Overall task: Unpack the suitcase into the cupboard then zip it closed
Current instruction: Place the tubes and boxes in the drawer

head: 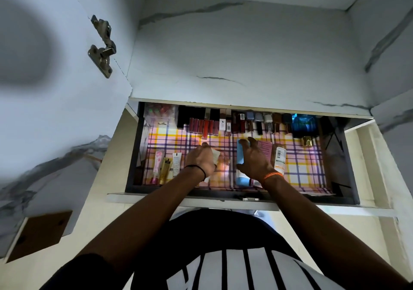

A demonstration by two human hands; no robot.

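An open cupboard drawer (348,178) lined with pink, yellow and purple checked paper lies below me. My left hand (201,157) holds a white tube (215,155) over the drawer's middle. My right hand (254,157) is curled round a light blue tube (241,153) that lies lengthwise on the lining. Three small tubes (166,166) lie side by side at the drawer's left. A white bottle (280,157) and a pink packet (266,150) lie just right of my right hand. The suitcase is not in view.
Lipsticks and nail polish bottles (245,122) stand in a row along the drawer's back edge, with a blue box (304,123) and a gold cap (308,141) at the right. The cupboard door (55,88) with its hinge (102,46) stands open on the left. A shelf (245,66) sits above the drawer.
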